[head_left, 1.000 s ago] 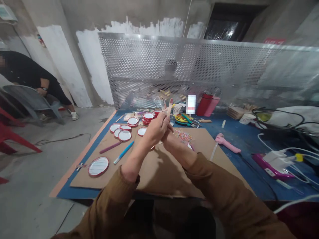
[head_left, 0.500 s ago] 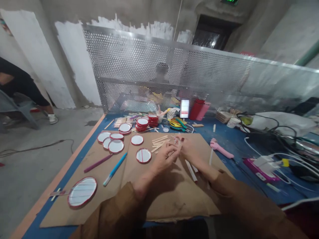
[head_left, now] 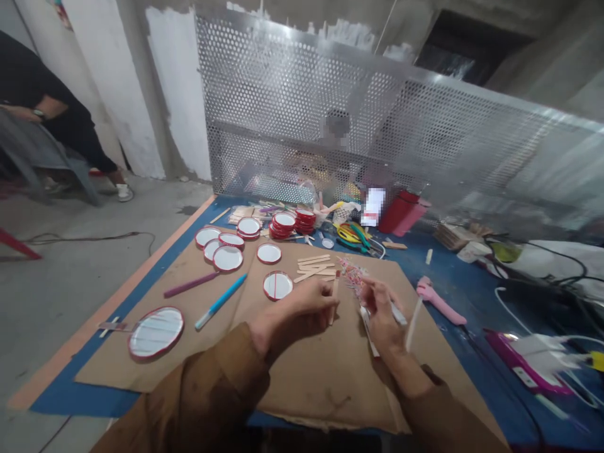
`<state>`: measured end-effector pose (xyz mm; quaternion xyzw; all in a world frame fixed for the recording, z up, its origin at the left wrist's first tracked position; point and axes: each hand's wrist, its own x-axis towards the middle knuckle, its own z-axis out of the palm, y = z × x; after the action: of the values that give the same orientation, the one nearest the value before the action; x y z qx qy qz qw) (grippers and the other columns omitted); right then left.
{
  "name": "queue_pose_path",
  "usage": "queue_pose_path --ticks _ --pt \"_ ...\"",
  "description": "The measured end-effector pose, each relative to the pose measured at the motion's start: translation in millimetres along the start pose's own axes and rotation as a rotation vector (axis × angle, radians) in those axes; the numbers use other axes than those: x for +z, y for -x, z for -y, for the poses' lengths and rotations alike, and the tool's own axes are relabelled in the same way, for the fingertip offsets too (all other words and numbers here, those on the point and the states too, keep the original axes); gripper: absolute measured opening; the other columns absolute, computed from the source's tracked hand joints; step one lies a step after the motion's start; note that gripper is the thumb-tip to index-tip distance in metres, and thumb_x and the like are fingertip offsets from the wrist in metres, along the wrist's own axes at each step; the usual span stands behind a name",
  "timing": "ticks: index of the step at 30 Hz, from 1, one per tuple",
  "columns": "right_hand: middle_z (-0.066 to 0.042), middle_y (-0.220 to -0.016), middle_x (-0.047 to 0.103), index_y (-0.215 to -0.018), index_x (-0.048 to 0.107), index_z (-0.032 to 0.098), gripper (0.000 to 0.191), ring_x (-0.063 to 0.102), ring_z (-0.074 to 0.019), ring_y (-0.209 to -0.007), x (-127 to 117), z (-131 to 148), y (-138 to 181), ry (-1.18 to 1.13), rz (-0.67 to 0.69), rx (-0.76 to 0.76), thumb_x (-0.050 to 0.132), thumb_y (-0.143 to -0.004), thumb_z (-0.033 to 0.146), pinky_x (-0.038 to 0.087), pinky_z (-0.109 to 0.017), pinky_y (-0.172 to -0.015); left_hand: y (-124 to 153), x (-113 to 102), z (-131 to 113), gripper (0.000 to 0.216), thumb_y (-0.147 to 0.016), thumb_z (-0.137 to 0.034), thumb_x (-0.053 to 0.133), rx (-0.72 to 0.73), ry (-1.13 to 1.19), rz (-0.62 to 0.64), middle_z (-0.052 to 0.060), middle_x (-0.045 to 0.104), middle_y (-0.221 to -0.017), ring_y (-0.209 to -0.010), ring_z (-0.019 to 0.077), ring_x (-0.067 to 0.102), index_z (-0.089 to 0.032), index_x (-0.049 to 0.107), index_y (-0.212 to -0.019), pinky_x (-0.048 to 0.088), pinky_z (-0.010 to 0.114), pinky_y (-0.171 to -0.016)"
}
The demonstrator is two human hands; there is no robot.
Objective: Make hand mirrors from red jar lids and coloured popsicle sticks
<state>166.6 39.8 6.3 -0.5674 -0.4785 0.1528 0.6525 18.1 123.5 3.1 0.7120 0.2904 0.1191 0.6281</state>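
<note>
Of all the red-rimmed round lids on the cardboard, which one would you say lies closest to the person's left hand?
The single lid lying just left of and beyond the left hand, with a red line across its white face. The other lids sit farther off, toward the table's far and left sides.

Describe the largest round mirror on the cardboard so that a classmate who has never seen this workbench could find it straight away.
Start at the brown cardboard sheet covering the blue table, and go to its near left corner. The big red-rimmed mirror lies there alone, with a short handle at its left. It is far larger than the small red-rimmed mirrors clustered farther back.
</note>
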Motion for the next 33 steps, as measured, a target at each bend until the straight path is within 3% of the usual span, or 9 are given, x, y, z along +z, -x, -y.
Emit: queue_pose_path --ticks 6,12,17,20,24,27,29,33 --pt "0.004 -0.063 0.059 -0.1 0.064 0.018 0.032 0.053 -0.0105 -0.05 3.9 -1.4 5.0 0.009 0.053 0.086 0.061 -0.085 0.046 0.044 -0.021 -0.046 -1.7 -8.3 5.3 0.02 -0.086 -0.028 0.053 0.017 -0.026 0.039 -0.001 0.063 -0.055 -0.04 0.0097 0.057 -0.016 0.055 -0.071 0.038 0.016 -0.039" --pt "-0.001 -0.077 0.067 -0.102 0.063 0.02 0.028 0.06 -0.0137 -0.058 14.2 -2.3 10.7 0.225 0.041 -0.068 0.061 -0.086 0.043 0.05 -0.026 -0.054 -2.8 -8.3 2.2 0.028 -0.088 -0.036 0.054 0.078 -0.018 -0.022 -0.003 0.056 -0.049 -0.039 0.0095 0.053 -0.017 0.05 -0.068 0.04 0.019 -0.041" --pt "-0.001 -0.072 0.066 -0.092 0.064 0.021 0.019 0.063 -0.0156 -0.063 18.5 9.1 12.0 0.322 0.113 -0.228 0.057 -0.09 0.04 0.05 -0.028 -0.061 -1.9 -14.8 -3.3 0.02 -0.088 -0.027 0.051 0.064 -0.021 0.012 -0.002 0.057 -0.051 -0.041 0.0095 0.053 -0.016 0.052 -0.071 0.043 0.02 -0.044" --pt "0.0 -0.069 0.066 -0.096 0.065 0.021 0.019 0.064 -0.0159 -0.066 14.2 17.2 7.9 0.34 0.007 -0.306 0.057 -0.091 0.037 0.052 -0.031 -0.07 -1.8 -16.9 -4.8 0.019 -0.088 -0.026 0.05 0.042 -0.022 0.044 -0.002 0.059 -0.053 -0.041 0.0092 0.054 -0.017 0.05 -0.071 0.044 0.02 -0.044" --pt "0.001 -0.063 0.064 -0.093 0.065 0.018 0.024 0.06 -0.0138 -0.055 6.8 24.4 -4.2 0.246 -0.144 -0.263 0.059 -0.089 0.041 0.049 -0.028 -0.057 -3.0 -16.4 -3.3 0.018 -0.089 -0.021 0.048 0.044 -0.055 0.032 -0.004 0.059 -0.052 -0.038 0.0064 0.051 -0.018 0.047 -0.071 0.041 0.016 -0.042" --pt "0.002 -0.062 0.061 -0.086 0.064 0.018 0.024 0.058 -0.0128 -0.052 -9.1 24.1 -17.7 0.261 -0.224 -0.21 0.059 -0.089 0.041 0.047 -0.026 -0.053 -3.2 -15.8 -3.3 0.02 -0.09 -0.018 0.046 0.012 -0.062 0.013 -0.003 0.06 -0.053 -0.038 0.0057 0.052 -0.017 0.048 -0.07 0.04 0.015 -0.041" --pt "0.002 -0.063 0.061 -0.084 0.065 0.02 0.023 0.056 -0.0128 -0.053 -30.6 18.3 -27.1 0.345 -0.203 -0.182 0.059 -0.088 0.041 0.046 -0.026 -0.054 -2.5 -15.7 -5.5 0.022 -0.09 -0.018 0.045 -0.004 -0.063 0.006 -0.003 0.058 -0.052 -0.038 0.0055 0.052 -0.017 0.048 -0.069 0.04 0.014 -0.041" --pt "-0.004 -0.083 0.072 -0.091 0.069 0.022 0.021 0.064 -0.0192 -0.07 -91.9 -3.0 -35.5 0.64 0.067 -0.158 0.061 -0.082 0.039 0.051 -0.033 -0.066 -0.8 -15.6 -11.5 0.022 -0.089 -0.017 0.045 -0.029 -0.076 0.004 -0.002 0.06 -0.052 -0.038 0.0062 0.052 -0.017 0.048 -0.068 0.041 0.015 -0.041"
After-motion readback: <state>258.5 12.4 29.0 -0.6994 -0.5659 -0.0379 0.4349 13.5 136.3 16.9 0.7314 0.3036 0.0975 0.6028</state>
